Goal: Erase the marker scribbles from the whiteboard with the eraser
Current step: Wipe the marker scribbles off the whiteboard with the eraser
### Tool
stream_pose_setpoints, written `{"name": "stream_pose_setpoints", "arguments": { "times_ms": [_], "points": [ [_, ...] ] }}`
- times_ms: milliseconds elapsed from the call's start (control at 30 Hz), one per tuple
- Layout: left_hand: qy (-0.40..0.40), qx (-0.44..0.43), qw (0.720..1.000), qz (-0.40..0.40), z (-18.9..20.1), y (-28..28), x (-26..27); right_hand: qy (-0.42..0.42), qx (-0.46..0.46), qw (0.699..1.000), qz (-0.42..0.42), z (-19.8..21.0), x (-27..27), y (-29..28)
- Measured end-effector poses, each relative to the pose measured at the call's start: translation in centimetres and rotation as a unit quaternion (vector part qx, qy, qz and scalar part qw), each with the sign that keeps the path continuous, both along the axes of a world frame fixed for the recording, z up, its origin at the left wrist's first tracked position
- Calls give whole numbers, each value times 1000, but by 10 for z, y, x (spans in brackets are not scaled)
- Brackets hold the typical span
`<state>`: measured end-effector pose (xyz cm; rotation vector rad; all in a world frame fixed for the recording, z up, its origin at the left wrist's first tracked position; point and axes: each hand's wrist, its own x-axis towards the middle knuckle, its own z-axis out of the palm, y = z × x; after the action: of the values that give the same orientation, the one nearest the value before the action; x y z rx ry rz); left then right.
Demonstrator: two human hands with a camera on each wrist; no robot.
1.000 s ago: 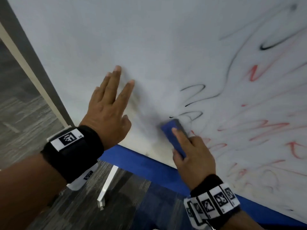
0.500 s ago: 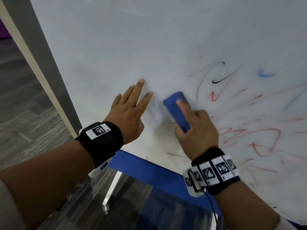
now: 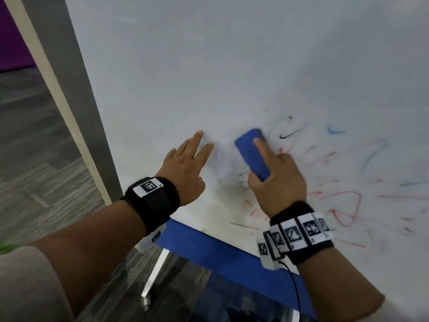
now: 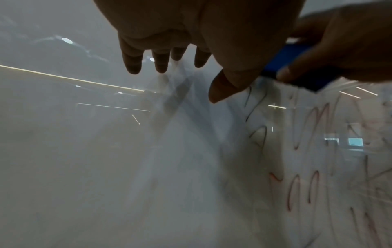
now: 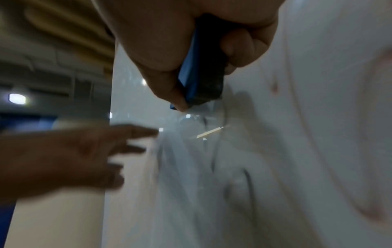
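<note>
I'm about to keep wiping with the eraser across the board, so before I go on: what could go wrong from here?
1. The left hand lies flat on the whiteboard close beside the eraser; a leftward stroke could bump it.
2. Red scribbles continue under the right hand, so its heel may smear them.
3. Grey haze between the hands suggests the eraser may leave residue.

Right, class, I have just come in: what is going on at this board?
A person is wiping a whiteboard. The right hand grips a blue eraser and presses it to the board beside the red, black and blue scribbles. The left hand rests flat on the wiped part. Many scribbles remain on the right.
</note>
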<state>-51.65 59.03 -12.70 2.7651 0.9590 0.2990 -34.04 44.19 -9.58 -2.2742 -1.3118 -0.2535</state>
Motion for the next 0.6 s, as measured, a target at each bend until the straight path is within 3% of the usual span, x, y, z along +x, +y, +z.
{"name": "stream_pose_setpoints", "arguments": {
  "times_ms": [100,233,300,400,500,600],
  "points": [
    [-4,4,1000,1,6,-2,2,13,61,998,-28,4,2,-4],
    [-32,12,999,-3,14,-2,5,46,-167,985,11,-53,-4,-27],
    [-53,18,998,-6,22,-2,7,59,-200,978,12,-52,-4,-31],
    [-81,34,996,-15,39,-2,10,32,-131,991,14,2,-2,-19],
    [-116,49,992,-10,59,-4,16,-3,29,1000,-8,70,9,-7],
    [-125,59,990,-6,77,-6,22,4,98,995,-24,88,10,-5]
  ]
}}
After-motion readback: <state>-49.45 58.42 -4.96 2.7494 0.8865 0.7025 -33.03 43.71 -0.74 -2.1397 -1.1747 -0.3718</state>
